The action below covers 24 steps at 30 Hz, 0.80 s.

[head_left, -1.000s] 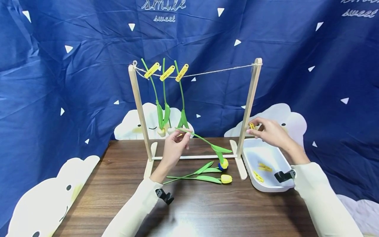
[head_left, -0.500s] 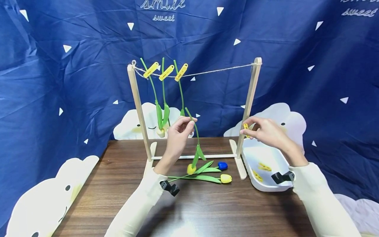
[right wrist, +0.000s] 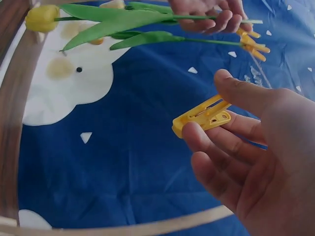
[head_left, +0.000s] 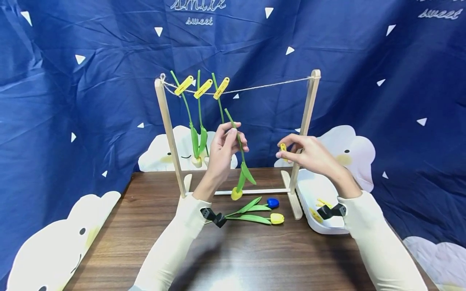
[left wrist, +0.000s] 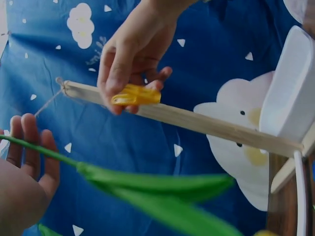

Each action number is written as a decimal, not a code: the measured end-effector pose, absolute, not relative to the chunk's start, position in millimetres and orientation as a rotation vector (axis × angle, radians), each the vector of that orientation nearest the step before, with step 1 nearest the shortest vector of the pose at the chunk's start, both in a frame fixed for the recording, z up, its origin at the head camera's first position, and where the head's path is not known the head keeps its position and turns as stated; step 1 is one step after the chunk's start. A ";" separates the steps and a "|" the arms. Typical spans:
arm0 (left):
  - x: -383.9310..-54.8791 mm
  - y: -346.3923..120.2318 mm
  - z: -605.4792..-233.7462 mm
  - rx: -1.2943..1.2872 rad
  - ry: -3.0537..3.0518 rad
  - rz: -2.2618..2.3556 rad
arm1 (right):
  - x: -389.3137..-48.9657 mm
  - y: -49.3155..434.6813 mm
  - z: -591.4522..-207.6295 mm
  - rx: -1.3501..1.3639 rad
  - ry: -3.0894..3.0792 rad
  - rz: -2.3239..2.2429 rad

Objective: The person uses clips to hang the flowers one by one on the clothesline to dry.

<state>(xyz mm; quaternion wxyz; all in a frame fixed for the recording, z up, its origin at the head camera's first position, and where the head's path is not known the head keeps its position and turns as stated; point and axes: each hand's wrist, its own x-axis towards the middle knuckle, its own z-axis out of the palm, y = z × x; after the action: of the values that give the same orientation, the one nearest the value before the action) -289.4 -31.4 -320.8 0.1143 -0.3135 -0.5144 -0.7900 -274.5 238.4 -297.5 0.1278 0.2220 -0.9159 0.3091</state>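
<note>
My left hand (head_left: 223,147) pinches the green stem of a yellow tulip (head_left: 237,193), which hangs head down in front of the wooden rack. A yellow clothespin (right wrist: 199,118) is held between the thumb and fingers of my right hand (head_left: 309,152), near the rack's right post. On the twine (head_left: 269,85) several tulips hang head down, each clipped by a yellow clothespin (head_left: 221,88); the left hand hides part of the rightmost one. A blue tulip (head_left: 272,203) and another yellow tulip (head_left: 277,218) lie on the table below.
The wooden rack's right post (head_left: 310,105) and left post (head_left: 169,129) stand at the back of the brown table (head_left: 255,258). A white tub (head_left: 309,190) with yellow clothespins stands to the right of the rack. Blue cloth (head_left: 364,60) hangs behind.
My left hand has risen with the yellow tulip, whose stem swung from slanting to nearly upright. The right hand has moved left with its clothespin, away from above the tub.
</note>
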 end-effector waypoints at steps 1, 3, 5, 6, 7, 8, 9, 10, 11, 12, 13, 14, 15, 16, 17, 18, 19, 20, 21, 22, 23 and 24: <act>-290.4 -29.4 -318.7 -0.925 -1.498 -2.326 | -275.3 235.2 -295.8 0.647 -2.648 0.908; -292.4 -25.7 -314.6 -0.938 -1.486 -2.337 | -277.3 228.9 -292.7 0.659 -2.607 0.925; -293.8 -22.3 -310.6 -0.961 -1.483 -2.348 | -278.7 222.4 -289.4 0.681 -2.562 0.949; -294.5 -20.7 -308.8 -0.975 -1.479 -2.363 | -279.2 219.1 -287.5 0.693 -2.539 0.958; -295.2 -19.1 -307.0 -0.986 -1.474 -2.383 | -279.9 216.0 -285.5 0.704 -2.516 0.959; -295.7 -17.8 -305.3 -0.993 -1.476 -2.400 | -280.3 213.0 -283.2 0.716 -2.492 0.967; -296.2 -16.7 -303.8 -1.002 -1.477 -2.417 | -280.6 210.1 -280.7 0.726 -2.468 0.973; -296.4 -16.1 -302.1 -1.011 -1.474 -2.437 | -280.7 207.0 -277.6 0.737 -2.447 0.979; -296.7 -15.5 -300.5 -1.019 -1.470 -2.455 | -280.9 204.0 -274.3 0.743 -2.427 0.982; -296.7 -15.0 -298.6 -1.030 -1.466 -2.468 | -281.0 201.1 -270.7 0.750 -2.406 0.984; -296.7 -14.6 -296.9 -1.039 -1.464 -2.474 | -281.3 198.5 -267.1 0.758 -2.384 0.979; -296.7 -14.3 -295.4 -1.048 -1.465 -2.474 | -281.4 196.1 -263.3 0.765 -2.364 0.979; -296.7 -14.0 -293.8 -1.054 -1.461 -2.474 | -281.7 193.8 -259.5 0.771 -2.343 0.977; -296.7 -13.5 -292.1 -1.057 -1.455 -2.475 | -282.2 191.5 -255.6 0.776 -2.322 0.977; -296.9 -13.1 -290.4 -1.056 -1.444 -2.479 | -282.7 189.4 -251.9 0.776 -2.302 0.978; -297.2 -12.6 -288.7 -1.050 -1.434 -2.479 | -283.5 187.5 -248.3 0.775 -2.280 0.980; -297.7 -12.0 -287.0 -1.039 -1.421 -2.486 | -284.0 185.7 -244.6 0.771 -2.258 0.984; -298.1 -11.3 -285.2 -1.023 -1.408 -2.495 | -284.3 183.9 -240.9 0.763 -2.239 0.993; -299.0 -10.4 -283.4 -1.003 -1.389 -2.509 | -284.8 182.3 -237.4 0.752 -2.220 1.008; -299.7 -9.5 -281.7 -0.977 -1.368 -2.528 | -285.4 180.8 -233.8 0.742 -2.201 1.023; -300.6 -8.5 -280.0 -0.950 -1.350 -2.547 | -285.6 179.3 -230.1 0.728 -2.186 1.035; -301.6 -7.3 -278.5 -0.920 -1.328 -2.568 | -286.1 177.9 -226.4 0.715 -2.171 1.046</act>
<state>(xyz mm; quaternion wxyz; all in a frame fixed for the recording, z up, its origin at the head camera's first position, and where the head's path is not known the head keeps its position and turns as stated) -301.6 -7.3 -278.5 0.0539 -0.3027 -0.4371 -0.8452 -286.1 177.9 -226.4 0.3087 0.2706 -0.8215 0.3958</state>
